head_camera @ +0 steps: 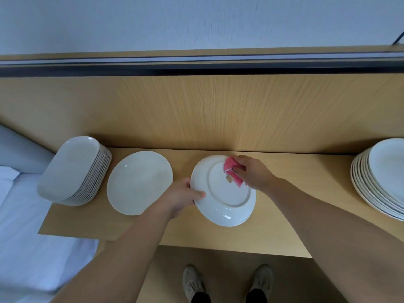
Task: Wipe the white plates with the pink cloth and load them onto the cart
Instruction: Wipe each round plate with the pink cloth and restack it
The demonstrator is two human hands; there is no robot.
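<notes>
A round white plate [225, 197] is held upside down over the wooden shelf, its foot ring facing me. My left hand [181, 197] grips its left rim, thumb on the underside. My right hand [251, 173] holds the folded pink cloth [232, 171] pressed on the plate's upper right part. A single oval white plate [140, 182] lies on the shelf to the left. No cart is in view.
A stack of several oblong white plates [74, 171] stands at the shelf's [295, 226] left end. Another stack of round white plates [380, 178] sits at the right edge. A wooden back panel rises behind. White bedding [26, 237] lies at the left; my shoes show below.
</notes>
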